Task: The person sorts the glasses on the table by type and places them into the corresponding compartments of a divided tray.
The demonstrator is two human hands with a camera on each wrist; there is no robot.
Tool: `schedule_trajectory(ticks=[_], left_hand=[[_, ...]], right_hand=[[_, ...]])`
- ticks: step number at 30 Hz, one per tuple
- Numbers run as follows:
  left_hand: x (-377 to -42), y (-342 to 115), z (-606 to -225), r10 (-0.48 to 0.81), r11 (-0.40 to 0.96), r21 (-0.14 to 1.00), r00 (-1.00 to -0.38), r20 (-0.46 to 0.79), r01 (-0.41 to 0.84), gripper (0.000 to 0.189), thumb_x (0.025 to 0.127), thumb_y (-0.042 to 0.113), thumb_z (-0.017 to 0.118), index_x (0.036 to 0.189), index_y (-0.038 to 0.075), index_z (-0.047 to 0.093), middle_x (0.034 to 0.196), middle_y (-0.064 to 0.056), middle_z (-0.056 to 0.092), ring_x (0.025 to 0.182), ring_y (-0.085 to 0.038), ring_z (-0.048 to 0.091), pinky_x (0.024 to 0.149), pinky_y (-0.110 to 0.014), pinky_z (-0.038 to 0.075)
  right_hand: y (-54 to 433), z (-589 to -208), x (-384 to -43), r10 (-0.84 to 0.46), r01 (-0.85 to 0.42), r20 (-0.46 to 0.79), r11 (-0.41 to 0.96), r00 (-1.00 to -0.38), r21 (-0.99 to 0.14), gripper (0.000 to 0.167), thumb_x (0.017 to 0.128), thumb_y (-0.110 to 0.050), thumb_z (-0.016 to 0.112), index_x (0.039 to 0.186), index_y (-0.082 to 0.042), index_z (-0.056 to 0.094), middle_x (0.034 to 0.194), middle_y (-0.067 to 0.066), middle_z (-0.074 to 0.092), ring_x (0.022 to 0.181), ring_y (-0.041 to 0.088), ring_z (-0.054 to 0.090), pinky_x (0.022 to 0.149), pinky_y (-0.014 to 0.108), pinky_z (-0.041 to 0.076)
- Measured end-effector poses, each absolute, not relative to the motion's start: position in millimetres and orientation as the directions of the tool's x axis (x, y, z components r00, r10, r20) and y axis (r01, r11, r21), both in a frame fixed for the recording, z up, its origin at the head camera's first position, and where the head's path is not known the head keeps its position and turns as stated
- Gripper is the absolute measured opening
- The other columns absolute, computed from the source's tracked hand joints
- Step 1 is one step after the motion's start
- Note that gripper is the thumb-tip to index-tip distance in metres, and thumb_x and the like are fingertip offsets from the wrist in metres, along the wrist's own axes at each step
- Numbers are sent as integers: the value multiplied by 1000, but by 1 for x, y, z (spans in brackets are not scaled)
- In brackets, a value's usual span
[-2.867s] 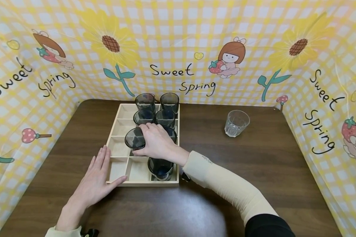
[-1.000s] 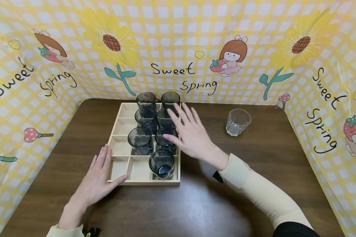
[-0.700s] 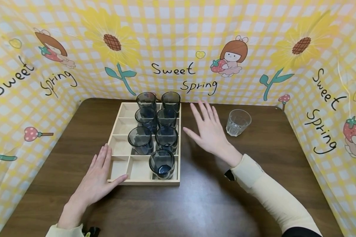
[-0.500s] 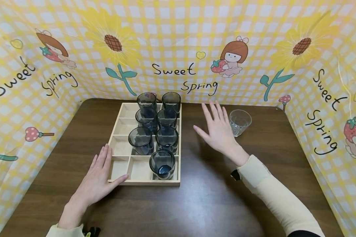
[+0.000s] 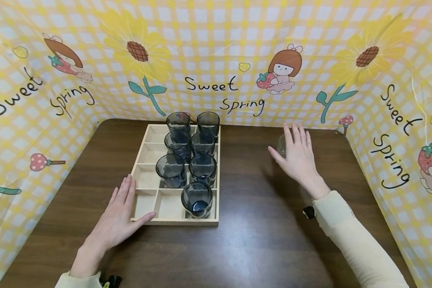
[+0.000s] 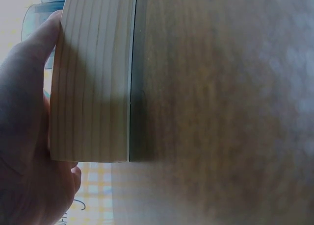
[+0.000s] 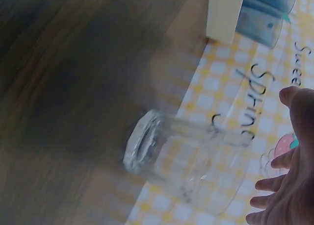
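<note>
My left hand (image 5: 113, 224) rests on the near left corner of a pale wooden divided tray (image 5: 169, 205), fingers straight along its left side and thumb at the front edge. In the left wrist view that hand (image 6: 24, 117) lies against the tray's wooden wall (image 6: 93, 87). Several smoky dark glasses (image 5: 197, 200) stand upright in the tray's middle and right columns. My right hand (image 5: 299, 160), fingers spread, hovers at a clear glass (image 5: 281, 145), mostly hiding it in the head view. The right wrist view shows the clear glass (image 7: 191, 161) apart from the extended fingers (image 7: 270, 183).
The tray and the clear glass stand on a dark brown wooden table (image 5: 245, 240). Behind and at both sides hangs a yellow checked cloth (image 5: 216, 48) with printed flowers and lettering, close to the table's back edge.
My right hand let go of a dark glass in the tray's third row and moved right, to the clear glass. My left hand stayed at the tray's corner.
</note>
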State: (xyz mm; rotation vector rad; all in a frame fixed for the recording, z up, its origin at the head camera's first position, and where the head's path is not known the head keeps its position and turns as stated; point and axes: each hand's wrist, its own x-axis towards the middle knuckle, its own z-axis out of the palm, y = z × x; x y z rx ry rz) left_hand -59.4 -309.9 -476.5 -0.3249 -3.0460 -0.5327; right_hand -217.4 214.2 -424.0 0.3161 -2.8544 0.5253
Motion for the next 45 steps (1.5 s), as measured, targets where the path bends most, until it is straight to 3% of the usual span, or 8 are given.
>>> schedule_trajectory(ticks=[12, 19, 26, 36, 41, 45], left_hand=[[-59, -309, -476, 200, 916, 343, -978, 62, 209, 123, 97, 64, 75, 175, -4, 8, 184, -28, 6, 172, -46, 11, 144, -51, 0], [-59, -309, -475, 200, 916, 343, -978, 58, 208, 123, 97, 64, 74, 175, -3, 7, 185, -25, 3, 173, -45, 10, 144, -55, 3], [-59, -309, -474, 196, 916, 348, -979, 50, 201, 123, 97, 64, 74, 175, -3, 6, 184, -27, 5, 172, -47, 11, 143, -58, 5], [-59, -309, -476, 199, 917, 341, -978, 58, 207, 123, 97, 64, 74, 175, -3, 7, 184, -28, 7, 172, -47, 11, 143, -59, 7], [-59, -310, -477, 205, 919, 334, -977, 53, 210, 122, 98, 65, 73, 175, -4, 7, 184, -29, 7, 173, -45, 9, 144, -48, -3], [-60, -310, -476, 201, 920, 336, -979, 38, 202, 123, 98, 65, 72, 175, -3, 6, 184, -29, 6, 173, -45, 9, 144, -50, -2]], right_hand=[[235, -432, -218, -88, -180, 226, 884, -970, -431, 97, 103, -47, 72, 174, -2, 23, 177, 33, 25, 167, 54, 19, 136, 73, 17], [241, -438, -215, 3, -104, 185, 820, -983, -563, 107, 98, -44, 81, 175, -4, 19, 175, 34, 29, 161, 56, 30, 126, 77, 34], [248, -449, -220, 74, -38, 120, 680, -990, -732, 120, 91, -49, 87, 176, -5, 15, 172, 35, 35, 159, 54, 37, 127, 75, 35], [246, -443, -218, 146, 154, -98, 448, -984, -881, 112, 94, -23, 88, 176, -6, 15, 173, 26, 43, 161, 45, 42, 131, 59, 40], [240, -446, -220, 181, 182, -122, 364, -976, -913, 102, 94, -19, 88, 174, -7, 25, 170, 20, 50, 155, 37, 50, 117, 37, 49], [234, -444, -225, 176, 179, -126, 327, -976, -928, 95, 94, -16, 87, 171, -5, 32, 166, 20, 54, 151, 36, 54, 107, 26, 48]])
